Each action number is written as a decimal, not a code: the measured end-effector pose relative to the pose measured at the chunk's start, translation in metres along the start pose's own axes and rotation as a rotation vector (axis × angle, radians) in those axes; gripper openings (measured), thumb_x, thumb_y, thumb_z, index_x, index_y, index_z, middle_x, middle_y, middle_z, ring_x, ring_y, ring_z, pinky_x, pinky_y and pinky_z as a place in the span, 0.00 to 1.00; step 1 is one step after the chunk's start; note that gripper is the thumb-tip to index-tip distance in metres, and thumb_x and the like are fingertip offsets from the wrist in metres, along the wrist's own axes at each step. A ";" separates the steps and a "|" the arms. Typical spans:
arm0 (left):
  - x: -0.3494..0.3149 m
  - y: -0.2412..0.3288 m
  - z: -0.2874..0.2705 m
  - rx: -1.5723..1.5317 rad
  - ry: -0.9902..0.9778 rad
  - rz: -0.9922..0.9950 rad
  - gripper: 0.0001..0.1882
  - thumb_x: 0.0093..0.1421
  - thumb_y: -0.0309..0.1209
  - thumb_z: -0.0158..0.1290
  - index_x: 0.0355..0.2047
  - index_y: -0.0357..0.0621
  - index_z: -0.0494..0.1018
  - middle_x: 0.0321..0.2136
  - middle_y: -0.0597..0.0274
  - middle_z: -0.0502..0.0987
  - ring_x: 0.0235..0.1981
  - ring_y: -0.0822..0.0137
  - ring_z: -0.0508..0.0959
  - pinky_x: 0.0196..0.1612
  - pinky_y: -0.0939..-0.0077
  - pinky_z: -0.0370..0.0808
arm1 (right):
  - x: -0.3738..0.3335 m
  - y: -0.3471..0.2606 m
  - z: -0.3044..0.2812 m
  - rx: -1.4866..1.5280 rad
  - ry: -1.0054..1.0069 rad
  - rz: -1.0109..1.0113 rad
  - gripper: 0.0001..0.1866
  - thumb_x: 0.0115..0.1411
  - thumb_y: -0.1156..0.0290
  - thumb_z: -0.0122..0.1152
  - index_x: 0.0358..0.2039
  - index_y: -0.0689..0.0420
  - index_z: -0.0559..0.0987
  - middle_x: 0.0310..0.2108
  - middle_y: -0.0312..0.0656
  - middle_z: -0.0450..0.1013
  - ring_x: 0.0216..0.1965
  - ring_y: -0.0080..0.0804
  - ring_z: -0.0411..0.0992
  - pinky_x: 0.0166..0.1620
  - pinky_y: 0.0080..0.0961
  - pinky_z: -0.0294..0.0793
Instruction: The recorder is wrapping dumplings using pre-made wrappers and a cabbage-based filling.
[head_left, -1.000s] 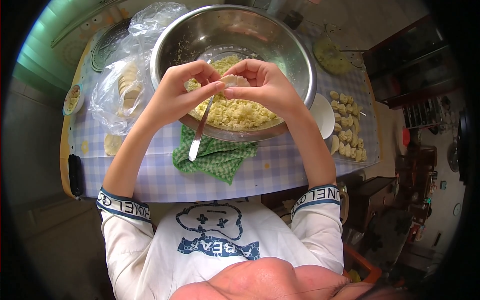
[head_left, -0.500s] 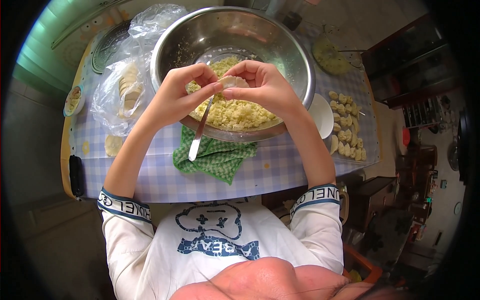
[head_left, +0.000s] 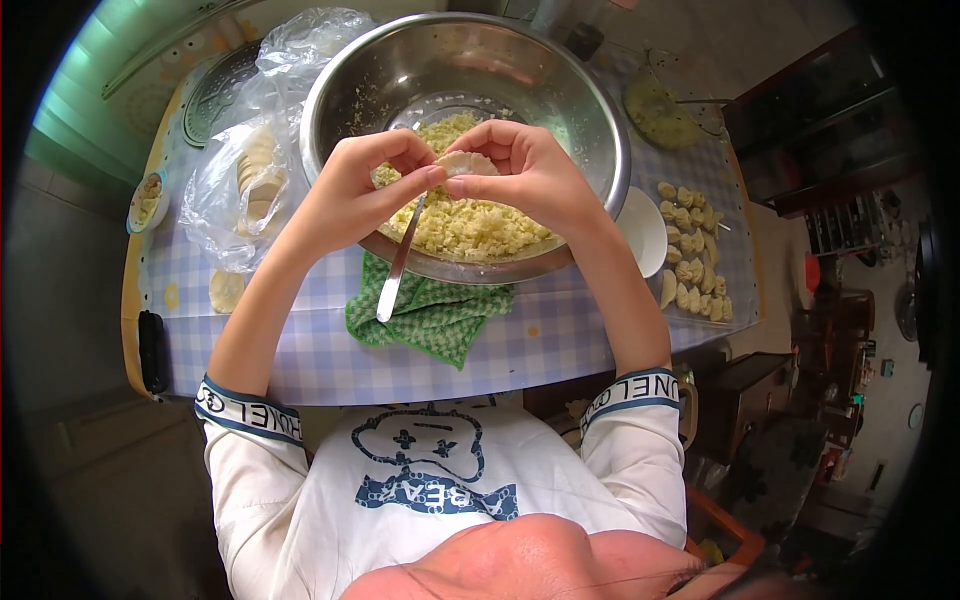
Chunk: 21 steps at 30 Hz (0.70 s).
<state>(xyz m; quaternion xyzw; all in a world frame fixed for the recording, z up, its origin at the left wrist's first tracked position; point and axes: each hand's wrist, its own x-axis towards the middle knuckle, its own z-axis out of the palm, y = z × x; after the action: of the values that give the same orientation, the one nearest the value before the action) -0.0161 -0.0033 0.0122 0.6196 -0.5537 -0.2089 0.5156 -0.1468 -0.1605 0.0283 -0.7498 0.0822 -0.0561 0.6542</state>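
Between my two hands, above a big steel bowl (head_left: 590, 200), is a pale folded dumpling (head_left: 468, 164). My left hand (head_left: 370, 185) pinches its left end between thumb and fingers. At the other side, my right hand (head_left: 530, 175) grips it with the thumb along the front and the fingers curled behind. Below them the bowl holds yellow-green chopped filling (head_left: 485, 232). A metal spoon (head_left: 397, 275) leans over the bowl's near rim, its handle reaching down over a green cloth (head_left: 430, 325).
Several dumplings (head_left: 692, 245) lie on the right of the checked table, beside a white bowl (head_left: 643, 232). On the left are a plastic bag (head_left: 225, 205) of round wrappers, a single wrapper (head_left: 227, 291), a small bowl (head_left: 150, 202) and a black object (head_left: 152, 352).
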 end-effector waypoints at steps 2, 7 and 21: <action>0.000 -0.001 0.000 0.020 0.002 0.014 0.08 0.55 0.28 0.54 0.29 0.34 0.72 0.23 0.66 0.73 0.28 0.79 0.70 0.32 0.83 0.67 | 0.000 0.000 0.000 0.010 -0.002 0.003 0.17 0.47 0.74 0.67 0.37 0.64 0.73 0.32 0.42 0.75 0.35 0.25 0.74 0.39 0.18 0.75; 0.000 0.000 0.000 0.010 0.000 0.013 0.08 0.56 0.28 0.54 0.28 0.34 0.71 0.22 0.66 0.73 0.27 0.79 0.69 0.32 0.83 0.67 | 0.000 -0.001 0.001 -0.005 0.002 0.001 0.17 0.47 0.74 0.67 0.37 0.64 0.73 0.32 0.42 0.75 0.35 0.25 0.74 0.39 0.18 0.74; 0.000 0.000 0.001 0.024 0.001 0.009 0.08 0.55 0.29 0.54 0.28 0.34 0.71 0.22 0.65 0.73 0.27 0.78 0.69 0.31 0.83 0.66 | 0.000 0.000 0.000 0.027 -0.002 0.003 0.17 0.48 0.74 0.66 0.38 0.64 0.73 0.33 0.43 0.75 0.35 0.25 0.74 0.40 0.18 0.75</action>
<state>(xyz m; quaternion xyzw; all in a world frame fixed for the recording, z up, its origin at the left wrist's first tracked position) -0.0164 -0.0036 0.0120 0.6234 -0.5588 -0.1996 0.5092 -0.1465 -0.1602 0.0280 -0.7407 0.0819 -0.0554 0.6645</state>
